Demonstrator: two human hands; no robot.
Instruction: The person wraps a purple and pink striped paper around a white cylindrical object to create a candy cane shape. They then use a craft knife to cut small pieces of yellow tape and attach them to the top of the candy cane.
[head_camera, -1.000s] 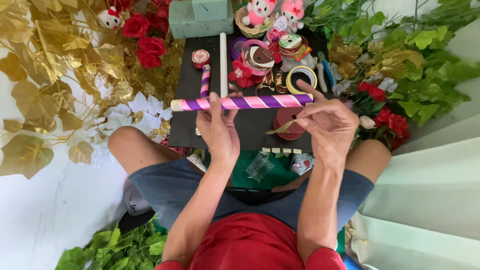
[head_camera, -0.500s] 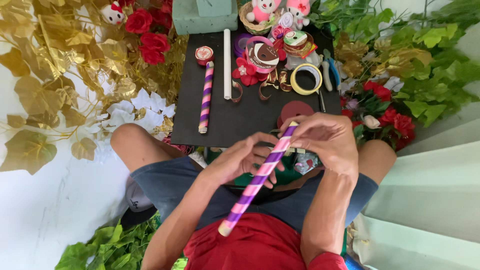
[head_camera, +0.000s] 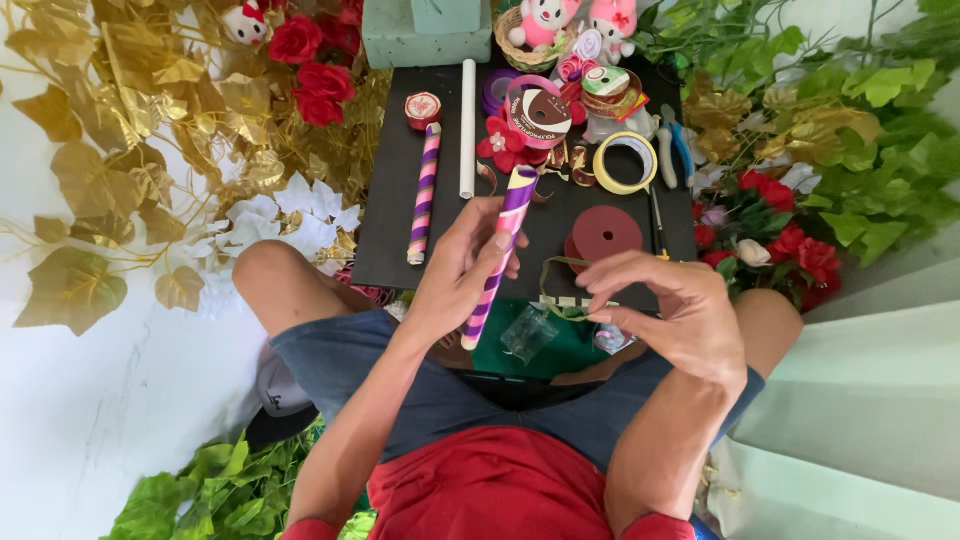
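Purple-striped tube (head_camera: 497, 255) gripped by left hand (head_camera: 455, 275) | right hand (head_camera: 665, 305) seemingly pinching green ribbon (head_camera: 560, 290)

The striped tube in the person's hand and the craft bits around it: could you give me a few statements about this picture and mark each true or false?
1. The left hand holds a purple-and-pink striped tube. True.
2. The right hand grips the scissors. False: it pinches a thin dark green ribbon; no scissors are in it.
3. A second striped tube lies on the black board. True.
4. The plain white tube is in the person's lap. False: it lies on the board, beside the second striped tube.
5. A roll of yellow tape lies on the board. True.
6. The red roses sit on the right only. False: some are at top left too.
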